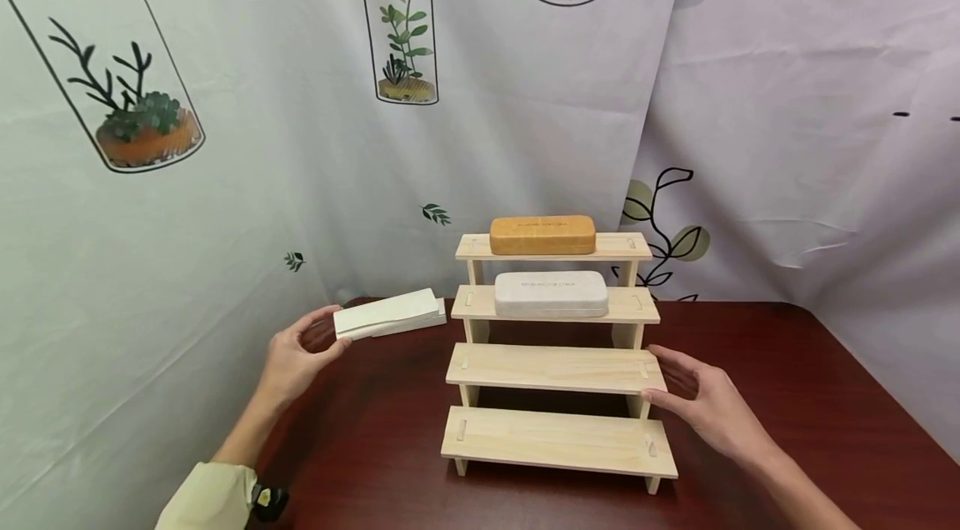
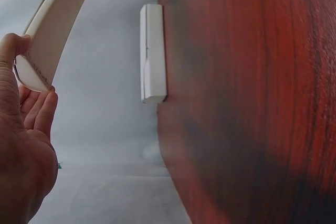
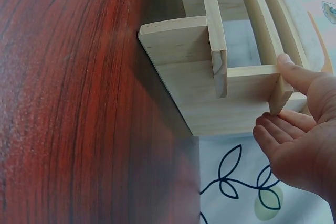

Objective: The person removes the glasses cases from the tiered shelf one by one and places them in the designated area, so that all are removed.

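Observation:
My left hand (image 1: 296,359) grips a white glasses case (image 1: 384,313) by its near end, thumb on one side and fingers on the other. In the left wrist view this case (image 2: 59,27) is tilted, and a seam runs along its edge. Behind it a second white case (image 2: 155,53) lies on the table, partly hidden in the head view. With thumb and fingers my right hand (image 1: 712,407) holds the right end of a shelf, second from the bottom, on a four-tier wooden stand (image 1: 555,440). The right wrist view has the thumb on that board (image 3: 286,90) and fingers curled below.
An orange-brown glasses case (image 1: 543,236) lies on the top tier, a white one (image 1: 551,295) on the tier below. The stand rests on a dark red wooden table (image 1: 360,463). A printed fabric backdrop (image 1: 480,155) hangs behind the table.

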Motion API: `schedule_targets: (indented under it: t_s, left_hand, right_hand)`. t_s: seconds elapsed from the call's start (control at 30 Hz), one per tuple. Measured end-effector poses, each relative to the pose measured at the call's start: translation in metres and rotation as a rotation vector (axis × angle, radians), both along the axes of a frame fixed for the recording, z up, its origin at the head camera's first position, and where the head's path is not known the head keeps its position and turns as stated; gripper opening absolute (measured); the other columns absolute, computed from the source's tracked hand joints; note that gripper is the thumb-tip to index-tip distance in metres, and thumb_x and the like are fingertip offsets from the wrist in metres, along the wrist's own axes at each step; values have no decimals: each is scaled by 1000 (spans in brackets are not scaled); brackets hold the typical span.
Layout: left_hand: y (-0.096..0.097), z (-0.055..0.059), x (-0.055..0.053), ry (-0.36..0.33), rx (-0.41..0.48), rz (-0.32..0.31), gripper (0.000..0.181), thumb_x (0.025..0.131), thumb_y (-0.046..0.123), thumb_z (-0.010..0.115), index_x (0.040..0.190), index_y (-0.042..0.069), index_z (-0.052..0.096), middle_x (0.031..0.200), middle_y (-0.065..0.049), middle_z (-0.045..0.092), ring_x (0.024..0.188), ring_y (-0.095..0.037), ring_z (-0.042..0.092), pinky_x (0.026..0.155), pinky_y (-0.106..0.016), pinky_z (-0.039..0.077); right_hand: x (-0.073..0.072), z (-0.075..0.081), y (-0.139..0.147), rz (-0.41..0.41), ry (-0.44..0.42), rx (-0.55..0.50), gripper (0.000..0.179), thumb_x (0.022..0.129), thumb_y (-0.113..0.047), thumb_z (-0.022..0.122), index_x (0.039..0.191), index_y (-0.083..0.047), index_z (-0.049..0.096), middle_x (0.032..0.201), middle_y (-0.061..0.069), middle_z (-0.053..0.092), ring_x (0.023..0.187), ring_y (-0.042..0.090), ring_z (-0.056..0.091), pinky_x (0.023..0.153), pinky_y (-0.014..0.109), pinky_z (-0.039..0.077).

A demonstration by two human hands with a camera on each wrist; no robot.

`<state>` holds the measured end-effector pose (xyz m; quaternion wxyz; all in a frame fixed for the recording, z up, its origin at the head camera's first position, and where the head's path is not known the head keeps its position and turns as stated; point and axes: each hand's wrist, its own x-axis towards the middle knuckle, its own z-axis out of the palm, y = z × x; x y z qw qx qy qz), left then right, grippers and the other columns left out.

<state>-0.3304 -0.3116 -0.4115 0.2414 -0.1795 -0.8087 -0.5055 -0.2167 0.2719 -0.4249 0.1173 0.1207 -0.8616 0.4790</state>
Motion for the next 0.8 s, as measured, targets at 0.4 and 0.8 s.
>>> schedule_targets:
  t_s: [0.4,0.8]
  left_hand:
    - [-2,-27,-16,-69,-88,55,51,88,7,88,135,1,69,125,-22,74,109,-5,72,88,-16,57]
    - [6,-47,-34,-147,-208,86,56,88,9,88,138,-2,66,131,-24,71,119,-37,71,88,-13,54]
  right_hand:
    - [-1,0,0,5,-4,-16,72,95,-20,84,151,10,50,143,30,61,131,45,60,95,40,60]
    - [-1,1,-1,-3,-6,-6,72,95,-22,84,151,8,51,142,29,62,130,44,61,95,41,60]
